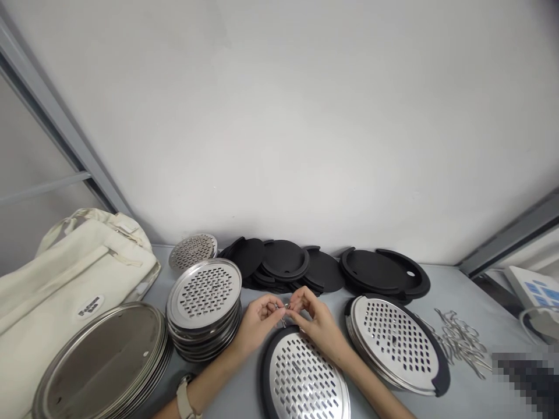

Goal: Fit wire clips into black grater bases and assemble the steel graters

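Note:
Fingers of my left hand (pixel 262 319) and my right hand (pixel 315 319) meet in the middle, both pinching a small metal wire piece (pixel 283 314). It reaches down to the top edge of an oval perforated metal plate (pixel 305 378) with a black rim piece along its left side. That plate lies just below my hands. To the right is a stack of oval perforated plates (pixel 397 337) with black edging. Left of my hands stands a stack of round perforated plates (pixel 207 294).
Black plastic trays (pixel 286 259) line the wall. Bent metal wires (pixel 460 337) lie in a pile at right. Oval metal trays (pixel 105 361) are stacked at left beside a cream bag (pixel 74 273). A white box (pixel 535 291) sits at far right.

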`<state>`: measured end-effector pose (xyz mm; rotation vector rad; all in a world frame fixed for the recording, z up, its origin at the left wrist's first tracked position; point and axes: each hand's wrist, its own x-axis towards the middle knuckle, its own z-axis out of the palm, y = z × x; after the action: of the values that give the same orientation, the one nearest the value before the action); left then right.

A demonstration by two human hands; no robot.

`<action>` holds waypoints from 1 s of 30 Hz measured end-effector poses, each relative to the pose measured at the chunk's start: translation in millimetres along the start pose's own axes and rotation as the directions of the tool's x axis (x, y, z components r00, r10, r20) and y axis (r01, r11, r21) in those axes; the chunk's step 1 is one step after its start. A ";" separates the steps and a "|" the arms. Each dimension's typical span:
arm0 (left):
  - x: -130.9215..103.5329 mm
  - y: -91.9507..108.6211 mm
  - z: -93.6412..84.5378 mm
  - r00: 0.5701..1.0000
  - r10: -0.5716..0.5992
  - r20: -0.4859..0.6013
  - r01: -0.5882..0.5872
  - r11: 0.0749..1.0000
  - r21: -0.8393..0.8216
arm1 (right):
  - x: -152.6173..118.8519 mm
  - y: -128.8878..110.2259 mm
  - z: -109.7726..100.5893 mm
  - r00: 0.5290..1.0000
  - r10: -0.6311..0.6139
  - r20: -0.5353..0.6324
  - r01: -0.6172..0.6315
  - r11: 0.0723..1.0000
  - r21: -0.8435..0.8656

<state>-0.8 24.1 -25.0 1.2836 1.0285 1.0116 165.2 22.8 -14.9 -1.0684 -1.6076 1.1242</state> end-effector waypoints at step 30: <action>-0.7 -8.0 0.1 0.997 0.049 -0.053 -0.048 0.999 0.016 | 2.7 -0.1 -0.4 0.989 0.077 0.124 -0.088 0.992 0.091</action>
<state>-0.8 23.1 -32.9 1.3047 1.0517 1.0825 164.9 25.4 -14.2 -1.0290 -1.5968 1.3298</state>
